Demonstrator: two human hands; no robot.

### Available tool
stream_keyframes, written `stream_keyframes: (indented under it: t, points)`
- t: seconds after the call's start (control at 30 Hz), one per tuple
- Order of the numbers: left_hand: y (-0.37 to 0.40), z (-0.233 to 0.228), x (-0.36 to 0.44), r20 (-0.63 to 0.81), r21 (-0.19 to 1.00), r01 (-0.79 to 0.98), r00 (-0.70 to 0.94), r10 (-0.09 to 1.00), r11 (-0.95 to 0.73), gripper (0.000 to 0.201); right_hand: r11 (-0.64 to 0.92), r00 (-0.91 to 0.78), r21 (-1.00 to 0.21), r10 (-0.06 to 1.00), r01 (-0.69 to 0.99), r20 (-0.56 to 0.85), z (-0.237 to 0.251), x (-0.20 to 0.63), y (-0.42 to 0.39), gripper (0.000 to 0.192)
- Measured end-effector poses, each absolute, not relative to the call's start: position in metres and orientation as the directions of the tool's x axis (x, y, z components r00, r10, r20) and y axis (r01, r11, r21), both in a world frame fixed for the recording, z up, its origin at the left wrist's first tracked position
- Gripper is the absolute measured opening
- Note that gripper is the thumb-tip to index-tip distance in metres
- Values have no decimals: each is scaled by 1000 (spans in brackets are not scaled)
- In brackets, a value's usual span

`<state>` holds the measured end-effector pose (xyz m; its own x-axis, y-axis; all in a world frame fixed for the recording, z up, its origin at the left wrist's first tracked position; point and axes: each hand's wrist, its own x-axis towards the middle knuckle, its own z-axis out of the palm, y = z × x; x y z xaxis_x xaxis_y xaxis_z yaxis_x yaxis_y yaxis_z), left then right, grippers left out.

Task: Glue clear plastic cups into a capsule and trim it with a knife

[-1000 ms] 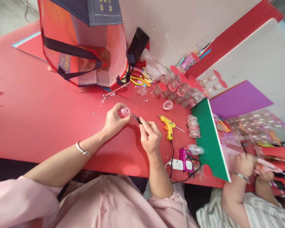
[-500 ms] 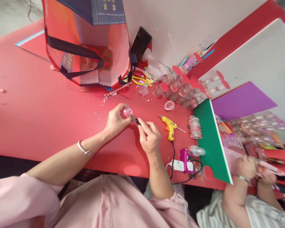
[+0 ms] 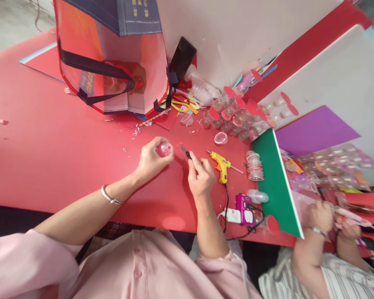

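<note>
Between the thumb and fingers of my left hand (image 3: pixel 152 155) is a small clear plastic cup (image 3: pixel 164 149), its base with a small hole turned toward my right hand. My right hand (image 3: pixel 201 175) grips a craft knife (image 3: pixel 186 152) by its black handle. The blade points up and left, a short gap away from the cup. To the right of that hand lies a yellow glue gun (image 3: pixel 222 166) with a clear glue stick in its back. A clear plastic lid (image 3: pixel 221 138) rests on the table beyond the knife.
A large red bag (image 3: pixel 112 70) stands at the back left. Several cups with red discs (image 3: pixel 237 112) are grouped at the back, near yellow-handled scissors (image 3: pixel 180 106). A green divider (image 3: pixel 276 182) borders the right side, beside stacked lids (image 3: pixel 254 166). Beyond it, a co-worker's hands (image 3: pixel 321 216) hold a pink glue gun.
My right hand has drawn the knife back to the right, so its blade no longer touches the cup. My left hand still holds the cup in nearly the same spot.
</note>
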<state>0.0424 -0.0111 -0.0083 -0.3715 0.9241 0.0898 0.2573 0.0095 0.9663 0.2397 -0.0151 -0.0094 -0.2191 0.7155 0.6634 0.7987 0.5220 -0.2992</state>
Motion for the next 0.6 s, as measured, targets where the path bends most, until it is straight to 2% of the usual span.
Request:
stream_keyframes:
  t: [0.07, 0.17, 0.3, 0.43, 0.6]
  points:
    - [-11, -9, 42, 79, 968, 252, -368, 927, 18, 28, 526, -180, -357, 719, 772, 671, -9, 242, -15, 32]
    - [-9, -13, 40, 68, 969, 247, -359, 931, 24, 32, 585, -243, -409, 734, 700, 634, -8, 240, -18, 33]
    - [-8, -17, 40, 96, 960, 280, -395, 913, 20, 44, 588, -276, -375, 733, 717, 621, -7, 236, -21, 32]
    - [-9, -15, 41, 79, 949, 312, -368, 927, 43, 37, 537, -250, -323, 739, 779, 626, -8, 237, -19, 31]
    - [-10, -10, 41, 50, 935, 348, -322, 945, 69, 35, 549, -299, -302, 750, 779, 591, -9, 238, -18, 32]
